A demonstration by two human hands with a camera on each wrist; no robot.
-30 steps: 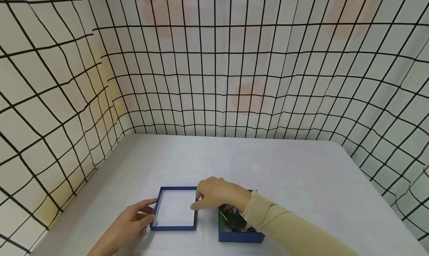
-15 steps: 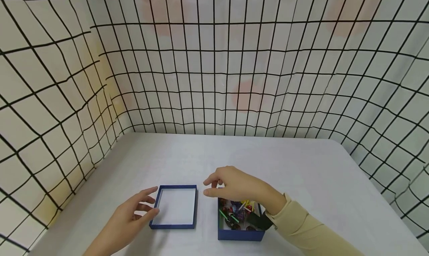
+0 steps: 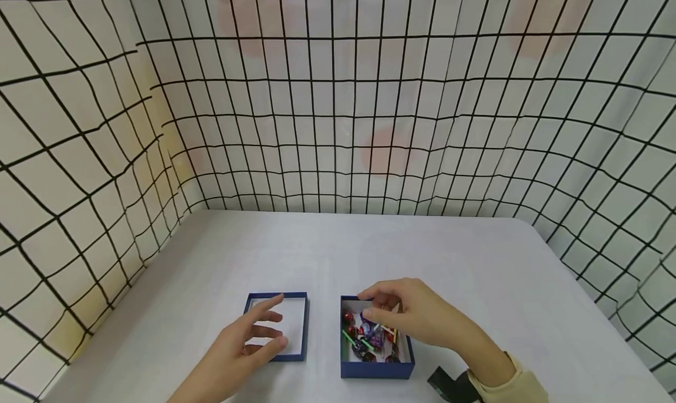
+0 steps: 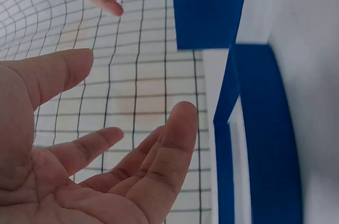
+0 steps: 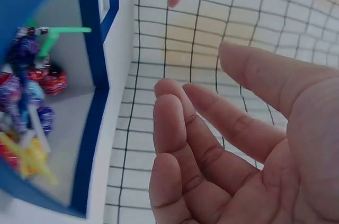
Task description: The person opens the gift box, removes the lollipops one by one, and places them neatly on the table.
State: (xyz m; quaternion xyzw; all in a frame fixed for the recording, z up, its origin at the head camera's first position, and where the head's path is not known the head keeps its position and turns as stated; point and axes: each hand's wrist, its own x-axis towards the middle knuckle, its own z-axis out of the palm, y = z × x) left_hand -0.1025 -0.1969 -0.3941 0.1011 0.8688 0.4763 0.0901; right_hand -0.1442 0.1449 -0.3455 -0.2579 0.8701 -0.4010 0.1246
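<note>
My left hand point(image 3: 240, 353) hovers over a shallow blue-rimmed box lid point(image 3: 304, 332) with a white inside, fingers spread and loosely bent, holding nothing. In the left wrist view a blue rim point(image 4: 270, 144) runs past its fingertips. To the right stands a blue box point(image 3: 377, 370) of wrapped lollipops point(image 3: 369, 335) with green, white and yellow sticks. My right hand point(image 3: 417, 312) is over the back right of that box, its fingers bent and holding nothing. In the right wrist view the lollipops point(image 5: 32, 91) lie jumbled inside, left of the fingers.
A white tabletop point(image 3: 317, 244) carries both box parts. Black netting point(image 3: 338, 115) in front of pale walls surrounds its back and sides. A dark strap-like piece point(image 3: 451, 385) sits by the right sleeve point(image 3: 509, 385).
My right hand has left the lid's right edge and moved right, over the lollipop box. My left hand has come off the lid's left edge and moved right above it.
</note>
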